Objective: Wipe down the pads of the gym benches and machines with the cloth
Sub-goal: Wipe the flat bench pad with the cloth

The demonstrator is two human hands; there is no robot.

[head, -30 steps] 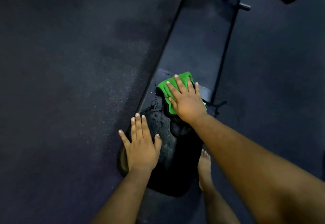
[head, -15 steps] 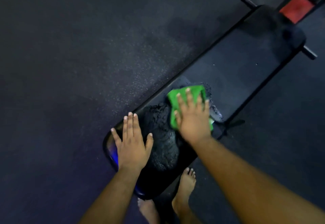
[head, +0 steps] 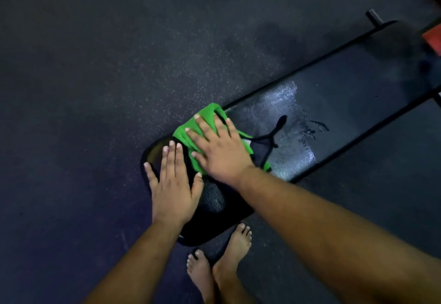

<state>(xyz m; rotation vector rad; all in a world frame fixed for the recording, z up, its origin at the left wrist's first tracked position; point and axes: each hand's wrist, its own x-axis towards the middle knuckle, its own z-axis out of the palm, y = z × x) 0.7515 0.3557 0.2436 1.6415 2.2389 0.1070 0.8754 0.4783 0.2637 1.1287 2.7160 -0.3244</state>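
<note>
The right hand (head: 220, 151) is laid palm down on a bright green, crumpled cloth (head: 188, 137), with its fingers straight and spread apart, the fingertips pointed toward the upper left; the cloth is pressed flat under it rather than gripped. The left hand (head: 172, 184) is placed palm down just beside it, flat on the near rounded end of a long black padded gym bench (head: 338, 103), its fingers straight and held close together, the thumb spread toward the cloth. Both bare forearms are stretched forward from the lower edge of the view, the right one crossing over the near corner of the pad. Two hands, one cloth and one bench pad are counted; two bare feet (head: 222, 258) are seen on the dark speckled rubber floor (head: 100, 84) just below the pad's end. The cloth is bunched into folds at the pad's left edge, partly hidden under the right palm, with a green corner shown beyond the wrist. A thin black strap or cord (head: 272, 139) is seen lying on the pad beside the right hand. The pad is run diagonally toward the upper right, and a wet, glistening patch with smeared streaks is shown on its surface just beyond the cloth. A red block (head: 433, 41) is cut off at the right edge, near the far end
</note>
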